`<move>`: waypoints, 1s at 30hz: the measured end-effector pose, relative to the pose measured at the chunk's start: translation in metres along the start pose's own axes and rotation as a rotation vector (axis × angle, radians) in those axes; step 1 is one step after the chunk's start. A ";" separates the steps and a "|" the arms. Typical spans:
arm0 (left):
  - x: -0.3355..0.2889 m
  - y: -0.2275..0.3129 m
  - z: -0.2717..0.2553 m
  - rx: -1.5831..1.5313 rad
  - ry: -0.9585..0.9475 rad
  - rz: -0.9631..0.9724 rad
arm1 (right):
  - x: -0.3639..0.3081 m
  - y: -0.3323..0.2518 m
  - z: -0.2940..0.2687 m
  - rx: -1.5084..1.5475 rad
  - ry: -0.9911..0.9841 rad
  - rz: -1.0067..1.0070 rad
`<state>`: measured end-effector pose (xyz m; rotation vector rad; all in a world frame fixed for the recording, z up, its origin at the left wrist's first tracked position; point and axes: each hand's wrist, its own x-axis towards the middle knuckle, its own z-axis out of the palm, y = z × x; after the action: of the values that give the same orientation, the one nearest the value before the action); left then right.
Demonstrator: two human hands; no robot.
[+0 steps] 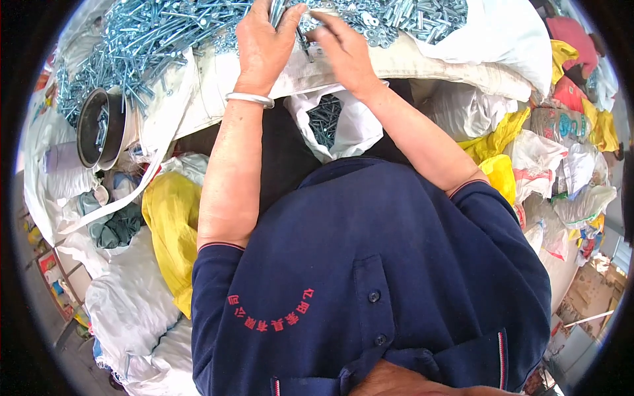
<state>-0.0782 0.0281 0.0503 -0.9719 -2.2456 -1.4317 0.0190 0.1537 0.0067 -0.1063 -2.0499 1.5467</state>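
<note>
From my distant seat, through the head view, I had the left hand (pixel 264 46) closed on a few bolts (pixel 277 12), pinched between thumb and fingers at the upper edge. The right hand (pixel 347 56) faced it, fingers bent and smeared by blur; I could not tell whether they gripped anything.

In the gap between the two hung what looked like a single bolt (pixel 306 49), dark before the pale sheet (pixel 422 66). Its long axis ran roughly toward the wearer's chest, the near end slanting slightly right. It lay right of the left hand and left of the right hand, just beside both; the blur kept me from saying which was nearer.

The bolt heap (pixel 165 33) spread away to the left, and washers (pixel 373 30) lay beyond the right hand. Below both hands, a white bag (pixel 360 129) stood open with dark metal pieces inside.
</note>
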 end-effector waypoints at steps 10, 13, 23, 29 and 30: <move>-0.003 0.001 0.006 0.023 0.002 -0.016 | 0.000 -0.011 -0.004 0.085 0.008 0.125; -0.004 0.013 0.008 0.046 0.042 0.057 | 0.003 0.003 0.003 0.181 0.068 0.046; -0.003 0.020 0.003 -0.025 0.008 0.026 | 0.002 0.000 0.005 0.139 0.018 -0.032; -0.007 0.025 0.003 -0.032 -0.035 0.068 | 0.003 0.001 0.006 0.187 0.071 0.016; -0.006 0.027 0.001 -0.043 -0.043 0.052 | 0.003 0.001 0.009 0.197 0.054 -0.031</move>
<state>-0.0549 0.0344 0.0642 -1.0761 -2.2111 -1.4558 0.0120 0.1479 0.0051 -0.0409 -1.8387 1.6979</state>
